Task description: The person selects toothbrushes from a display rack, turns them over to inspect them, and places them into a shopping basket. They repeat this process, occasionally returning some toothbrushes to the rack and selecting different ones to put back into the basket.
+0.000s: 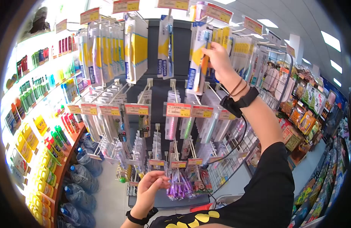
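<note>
My right hand (220, 60) reaches up to the top row of hooks, fingers closed at the edge of a packaged toothbrush (198, 64) in a blue-and-white pack. That pack hangs at the front of its hook, under a red-and-yellow price tag (218, 13). Down at the lower middle, my left hand (150, 189) is held in the air with fingers loosely bent and apart, nothing in it. It is nearest to some purple packaged items (179, 186) on the bottom hooks. Another toothbrush pack (166, 47) hangs left of my right hand.
More toothbrush packs (136, 49) fill hooks on the left, with a second row of tags (179, 110) below. A wire grid rack (236, 173) borders the right side. Large water bottles (82, 173) stand on the floor beside the left shelves. Bagged snacks (306, 121) hang farther right.
</note>
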A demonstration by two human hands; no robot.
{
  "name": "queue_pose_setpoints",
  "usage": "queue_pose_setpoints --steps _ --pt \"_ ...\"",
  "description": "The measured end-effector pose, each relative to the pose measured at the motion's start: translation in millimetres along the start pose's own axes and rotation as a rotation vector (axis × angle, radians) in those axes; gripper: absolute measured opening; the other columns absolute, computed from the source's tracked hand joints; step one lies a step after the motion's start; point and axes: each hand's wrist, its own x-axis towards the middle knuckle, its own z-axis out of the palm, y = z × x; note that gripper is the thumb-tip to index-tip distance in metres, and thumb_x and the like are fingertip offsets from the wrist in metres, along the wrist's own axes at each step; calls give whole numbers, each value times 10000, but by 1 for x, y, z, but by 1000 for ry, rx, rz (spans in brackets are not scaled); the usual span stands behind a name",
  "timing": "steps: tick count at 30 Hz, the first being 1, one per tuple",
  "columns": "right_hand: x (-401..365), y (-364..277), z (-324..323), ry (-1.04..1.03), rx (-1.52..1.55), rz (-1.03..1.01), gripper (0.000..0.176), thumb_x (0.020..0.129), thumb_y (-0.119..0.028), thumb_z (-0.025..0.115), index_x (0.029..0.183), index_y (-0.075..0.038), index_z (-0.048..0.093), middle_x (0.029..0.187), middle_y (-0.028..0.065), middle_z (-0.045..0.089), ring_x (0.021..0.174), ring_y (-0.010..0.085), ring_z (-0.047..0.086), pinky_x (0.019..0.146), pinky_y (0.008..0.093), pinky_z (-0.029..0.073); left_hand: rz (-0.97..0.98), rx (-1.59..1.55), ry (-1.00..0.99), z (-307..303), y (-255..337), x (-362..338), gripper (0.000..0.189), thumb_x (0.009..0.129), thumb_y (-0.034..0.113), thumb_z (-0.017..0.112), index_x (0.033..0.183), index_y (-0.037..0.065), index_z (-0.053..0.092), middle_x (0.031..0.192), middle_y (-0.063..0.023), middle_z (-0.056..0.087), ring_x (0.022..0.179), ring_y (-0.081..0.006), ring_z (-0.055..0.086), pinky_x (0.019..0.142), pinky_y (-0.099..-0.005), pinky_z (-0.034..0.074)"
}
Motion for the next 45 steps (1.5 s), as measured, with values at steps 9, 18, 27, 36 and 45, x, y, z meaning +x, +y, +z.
queue_pose_setpoints --steps 9,18,27,36,45 --pt "51 65 -10 164 -358 -343 357 774 -155 609 1065 43 547 877 198 631 827 328 621 725 366 476 4 11 146 -28 -16 -19 178 894 60 475 1055 -9 505 898 -104 596 775 -163 593 697 -310 526" --pt "57 54 -4 305 -255 -185 308 825 -120 566 1079 40 497 938 153 586 830 224 568 709 312 450 -53 -48 144 -41 -29 -13 156 893 65 489 1031 -1 517 892 -103 603 786 -162 597 702 -320 531" --pt "-5 40 -19 320 -671 -495 473 793 -99 603 1197 32 394 1099 178 495 1029 241 496 855 325 432 -115 -60 135 -63 -43 -14 159 895 75 498 1036 5 516 897 -105 606 791 -179 597 706 -329 531" --pt "-347 46 -33 -1103 -113 499 286 905 -282 509 864 -14 602 745 79 608 697 164 574 640 305 449 -203 -138 107 -110 -86 -18 172 898 72 503 1061 18 516 916 -133 624 782 -214 625 678 -356 543" --pt "-649 143 -153 -709 -294 1599 388 889 -354 447 810 -8 604 703 68 602 660 187 572 588 336 451 -353 -86 84 -82 -102 -20 170 889 70 524 1042 -4 535 923 -143 634 781 -209 636 685 -335 542"
